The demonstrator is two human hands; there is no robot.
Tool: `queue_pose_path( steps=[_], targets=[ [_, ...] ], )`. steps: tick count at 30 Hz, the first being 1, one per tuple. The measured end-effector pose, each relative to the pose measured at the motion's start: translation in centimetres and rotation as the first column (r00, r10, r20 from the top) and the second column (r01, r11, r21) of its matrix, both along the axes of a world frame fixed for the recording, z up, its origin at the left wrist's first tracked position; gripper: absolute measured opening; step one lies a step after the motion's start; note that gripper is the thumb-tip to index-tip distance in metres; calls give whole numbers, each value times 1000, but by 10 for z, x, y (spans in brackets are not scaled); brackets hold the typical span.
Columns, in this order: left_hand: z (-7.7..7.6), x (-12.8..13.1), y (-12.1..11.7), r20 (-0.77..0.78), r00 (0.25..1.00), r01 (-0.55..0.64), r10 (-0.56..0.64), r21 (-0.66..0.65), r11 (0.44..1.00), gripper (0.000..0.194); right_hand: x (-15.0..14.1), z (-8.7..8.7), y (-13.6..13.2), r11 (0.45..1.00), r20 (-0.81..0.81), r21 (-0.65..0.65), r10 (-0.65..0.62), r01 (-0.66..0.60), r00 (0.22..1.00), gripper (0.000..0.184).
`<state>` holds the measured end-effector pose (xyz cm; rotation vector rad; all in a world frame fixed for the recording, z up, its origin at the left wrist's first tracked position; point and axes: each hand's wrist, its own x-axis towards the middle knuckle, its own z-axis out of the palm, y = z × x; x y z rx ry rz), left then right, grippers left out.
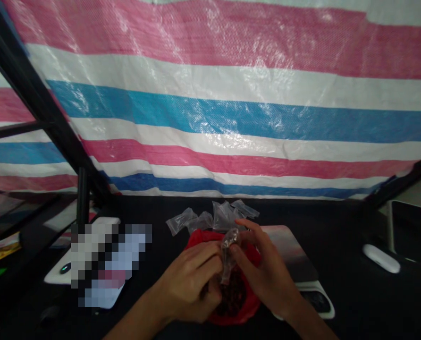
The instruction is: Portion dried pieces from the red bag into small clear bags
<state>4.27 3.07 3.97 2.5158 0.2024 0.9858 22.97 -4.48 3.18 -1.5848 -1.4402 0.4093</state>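
Observation:
A small clear plastic bag is held between both hands, above an open red plastic bag. My left hand is closed, its fingers pinching the clear bag's left side. My right hand grips the same bag from the right with thumb and fingers. Something shiny or crumpled shows at the bag's upper end, too blurred to tell. Inside the red bag lie many small dark reddish pieces, whose kind I cannot make out. Several more clear plastic bags lie just behind the red bag.
Partly behind my right hand sits what looks like a digital scale with a metallic plate. At right are a white rounded case and a phone. Two blurred-out devices lie at left. A striped sheet hangs behind the black table.

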Motion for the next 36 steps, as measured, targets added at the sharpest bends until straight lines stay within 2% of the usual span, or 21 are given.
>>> queue_pose_path(
  steps=[3, 5, 7, 10, 14, 19, 21, 25, 29, 32, 36],
  targets=[
    [5, -4, -2, -56, 996, -76, 63, -276, 958, 14, -2, 1, -2, 1000, 55, 28, 10, -12, 998, 48],
    [5, -5, -1, -130, 986, -152, 108, -407, 901, 30, -3, 3, -4, 997, 119, 63, 45, -53, 992, 51],
    [2, -4, 1, -192, 976, -184, 103, -477, 859, 44, -3, 5, -5, 989, 175, 98, 94, -113, 980, 53],
    [-3, -2, 4, -203, 978, -156, 53, -532, 833, 47, -2, 7, -7, 978, 234, 119, 142, -173, 962, 57],
    [-2, -2, 7, -235, 970, -176, 66, -485, 857, 42, 0, 7, -8, 974, 251, 152, 124, -165, 960, 59],
    [7, -2, 5, -255, 967, -129, 22, -413, 902, 55, -1, 9, -8, 951, 212, 274, 84, -142, 974, 49],
    [8, -1, 5, -264, 965, -113, 4, -399, 910, 49, -2, 11, -7, 937, 211, 319, 79, -145, 974, 43],
    [7, -1, 6, -279, 960, -108, -6, -390, 915, 30, -2, 15, -6, 889, 221, 427, 74, -165, 973, 27],
    [6, 0, 7, -227, 973, -57, -33, -379, 924, 42, -2, 17, -5, 864, 207, 479, 64, -158, 976, 26],
    [6, 0, 7, -228, 973, -64, -31, -397, 916, 33, -2, 16, -5, 857, 190, 491, 74, -160, 979, 27],
    [8, 2, 6, -203, 979, -79, -7, -413, 907, 32, -1, 14, -6, 846, 160, 505, 102, -171, 982, 30]
  ],
)
